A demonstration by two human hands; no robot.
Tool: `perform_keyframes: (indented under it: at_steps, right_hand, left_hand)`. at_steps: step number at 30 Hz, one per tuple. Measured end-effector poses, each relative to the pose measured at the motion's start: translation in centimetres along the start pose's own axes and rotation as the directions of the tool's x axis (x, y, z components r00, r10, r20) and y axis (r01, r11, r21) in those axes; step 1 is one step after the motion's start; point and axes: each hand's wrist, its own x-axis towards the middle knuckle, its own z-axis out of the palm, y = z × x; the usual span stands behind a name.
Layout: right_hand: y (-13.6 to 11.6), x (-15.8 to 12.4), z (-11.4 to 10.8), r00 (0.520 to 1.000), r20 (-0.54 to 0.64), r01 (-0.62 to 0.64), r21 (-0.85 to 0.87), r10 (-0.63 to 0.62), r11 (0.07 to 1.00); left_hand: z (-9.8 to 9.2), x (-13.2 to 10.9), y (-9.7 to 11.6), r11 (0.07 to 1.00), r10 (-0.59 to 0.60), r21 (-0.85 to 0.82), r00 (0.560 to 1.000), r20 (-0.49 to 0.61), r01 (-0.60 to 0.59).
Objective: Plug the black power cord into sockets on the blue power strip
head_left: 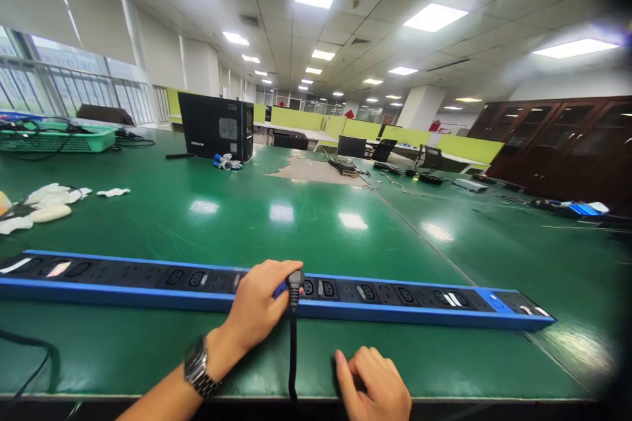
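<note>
A long blue-edged power strip (pixel 388 311) with a black socket face lies across the front of the green table. My left hand (pixel 261 302), wearing a metal watch (pixel 197 366) on its wrist, is closed on a black power plug (pixel 295 279) over the middle of the strip. Whether the plug sits fully in a socket, I cannot tell. Its black cord (pixel 293 355) hangs down toward the table's front edge. Right of the cord, my right hand (pixel 376 383) rests by that edge, fingers loosely curled, thumb apart, holding nothing visible.
White gloves (pixel 47 204) lie at the left, with a green basket (pixel 69 138) of cables behind. A black computer case (pixel 214 128) stands farther back. Cables and electronic parts (pixel 345 166) lie along the far side. A black cable (pixel 29 340) lies at the near left.
</note>
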Motion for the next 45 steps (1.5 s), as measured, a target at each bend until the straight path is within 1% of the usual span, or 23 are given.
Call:
perform_keyframes:
  at_steps: [2, 6, 9, 11, 14, 16, 18, 19, 21, 23, 24, 26, 29, 33, 35, 38, 40, 42, 43, 45]
  right_hand:
    - [0.1, 0.1, 0.0, 0.999, 0.012, 0.032, -0.010, -0.032, 0.999]
    - [0.7, -0.1, -0.1, 0.996, 0.019, 0.087, -0.050, -0.086, 0.995]
    - [1.0, -0.5, 0.0, 0.994, 0.010, 0.106, -0.068, -0.106, 0.992]
    - [1.0, -0.6, 0.0, 0.996, 0.002, 0.090, -0.057, -0.090, 0.994]
    - [0.8, -0.2, -0.3, 1.000, -0.008, -0.004, 0.012, 0.004, 1.000]
    - [0.8, 0.3, -0.9, 0.994, 0.024, -0.108, 0.094, 0.107, 0.990]
    - [1.2, 1.1, -1.6, 0.976, 0.070, -0.216, 0.153, 0.207, 0.964]
    - [1.6, 1.6, -2.0, 0.966, 0.074, -0.257, 0.158, 0.248, 0.953]
    - [2.5, 2.7, -2.4, 0.954, 0.035, -0.300, 0.124, 0.298, 0.946]
    - [3.6, 4.0, -2.4, 0.956, 0.012, -0.294, 0.076, 0.293, 0.953]
    - [4.1, 4.6, -2.3, 0.961, 0.030, -0.277, 0.065, 0.275, 0.959]
    - [5.0, 5.7, -2.0, 0.969, 0.108, -0.231, 0.067, 0.223, 0.971]
    - [6.2, 6.6, -1.4, 0.970, 0.190, -0.170, 0.093, 0.151, 0.981]
    - [6.9, 6.8, -0.9, 0.969, 0.227, -0.135, 0.163, 0.096, 0.977]
    - [7.0, 6.8, -0.8, 0.962, 0.268, -0.117, 0.202, 0.060, 0.972]
    - [7.1, 6.7, -0.8, 0.948, 0.317, -0.106, 0.237, 0.026, 0.966]
    - [7.2, 6.7, -0.8, 0.948, 0.317, -0.122, 0.247, 0.039, 0.961]
    - [7.3, 6.9, -0.7, 0.944, 0.320, -0.156, 0.234, 0.075, 0.960]
    - [7.2, 7.0, -0.6, 0.941, 0.324, -0.177, 0.218, 0.099, 0.960]
    - [7.0, 7.1, -0.2, 0.934, 0.327, -0.210, 0.178, 0.144, 0.961]
  left_hand:
    - [1.0, 1.0, 1.3, 1.000, 0.005, -0.005, 1.000, 0.030, -0.005]
    - [4.1, 3.7, 3.6, 0.998, -0.026, 0.063, 0.987, 0.160, 0.016]
    - [6.0, 4.8, 4.3, 0.991, -0.032, 0.134, 0.970, 0.239, 0.000]
    - [6.6, 5.0, 4.4, 0.985, -0.036, 0.170, 0.964, 0.264, -0.010]
    - [6.8, 5.0, 4.5, 0.981, -0.009, 0.189, 0.959, 0.282, -0.046]
    - [6.8, 5.1, 4.6, 0.979, 0.011, 0.189, 0.954, 0.301, -0.071]
    - [6.8, 5.1, 4.8, 0.978, 0.013, 0.195, 0.950, 0.313, -0.077]
    - [6.9, 5.1, 5.0, 0.976, 0.007, 0.204, 0.949, 0.316, -0.075]
    - [7.0, 5.1, 5.2, 0.972, -0.003, 0.224, 0.945, 0.326, -0.074]
    - [7.0, 5.1, 5.5, 0.968, -0.016, 0.242, 0.942, 0.336, -0.070]
    - [7.0, 5.1, 5.6, 0.967, -0.021, 0.246, 0.940, 0.339, -0.068]
    - [7.0, 5.2, 5.6, 0.967, -0.026, 0.248, 0.939, 0.343, -0.064]
    - [6.8, 5.4, 5.4, 0.966, -0.033, 0.253, 0.935, 0.353, -0.061]
    - [6.9, 5.5, 5.1, 0.961, -0.070, 0.276, 0.930, 0.360, -0.035]
    - [6.9, 5.4, 5.1, 0.960, -0.080, 0.279, 0.928, 0.364, -0.027]
    - [6.5, 5.1, 4.9, 0.964, -0.059, 0.260, 0.918, 0.393, -0.049]
    - [5.6, 4.7, 4.4, 0.970, -0.017, 0.227, 0.906, 0.422, -0.087]
    - [4.0, 3.8, 3.3, 0.973, -0.008, 0.213, 0.907, 0.421, -0.090]
    - [2.8, 3.3, 2.5, 0.972, -0.034, 0.226, 0.915, 0.401, -0.063]
    - [0.1, 2.0, 0.6, 0.954, -0.130, 0.299, 0.925, 0.358, 0.018]
